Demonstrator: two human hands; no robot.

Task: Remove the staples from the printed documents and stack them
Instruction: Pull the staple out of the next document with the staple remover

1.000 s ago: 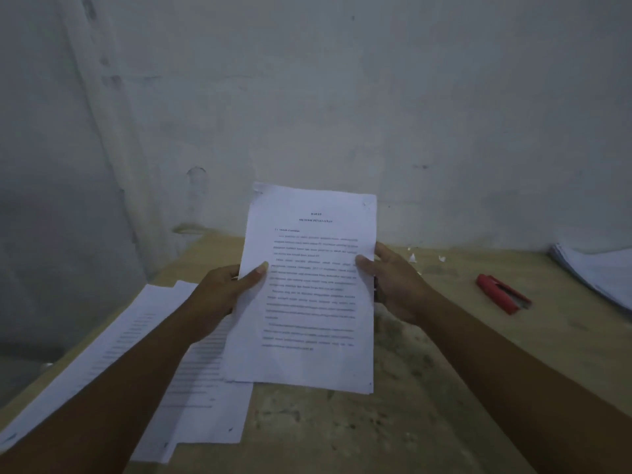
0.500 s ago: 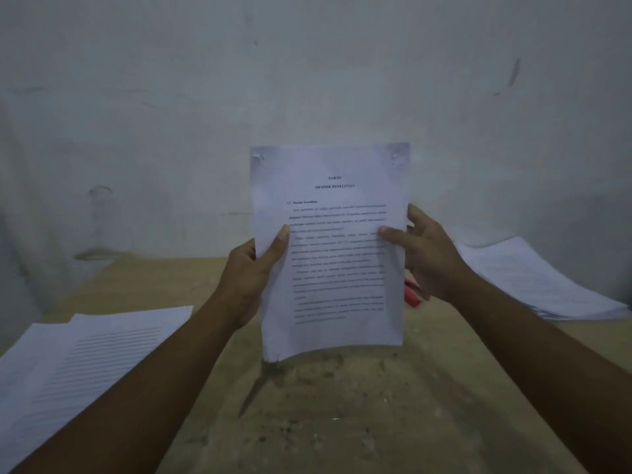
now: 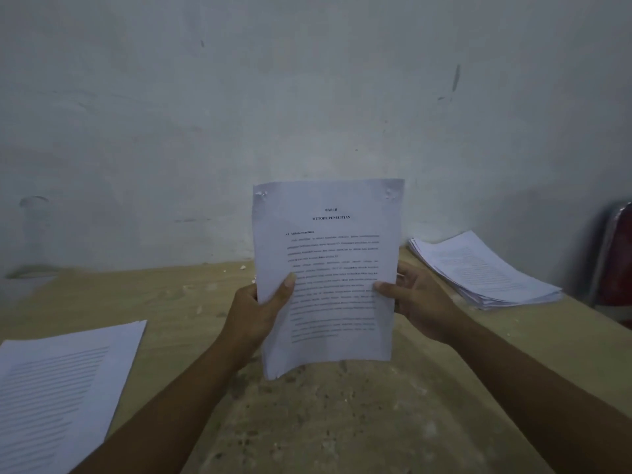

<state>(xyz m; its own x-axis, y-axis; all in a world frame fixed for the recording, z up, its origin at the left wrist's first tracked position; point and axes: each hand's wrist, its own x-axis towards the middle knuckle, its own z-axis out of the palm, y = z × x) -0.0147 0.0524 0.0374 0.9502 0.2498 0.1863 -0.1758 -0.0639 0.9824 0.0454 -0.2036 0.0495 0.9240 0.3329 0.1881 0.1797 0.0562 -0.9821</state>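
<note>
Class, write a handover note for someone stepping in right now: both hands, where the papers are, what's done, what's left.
Left hand and right hand grip the document by its side edges, upright over the table.
One pile lies far right; sheets lie near left.
Done: both top corners look torn, so the staples are probably out, but this is unclear.
Left: check the corners, then lay it on a pile; which pile is unclear.

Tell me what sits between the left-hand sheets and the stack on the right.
Head view: the document, held up by the left hand and right hand, above the tabletop.
</note>
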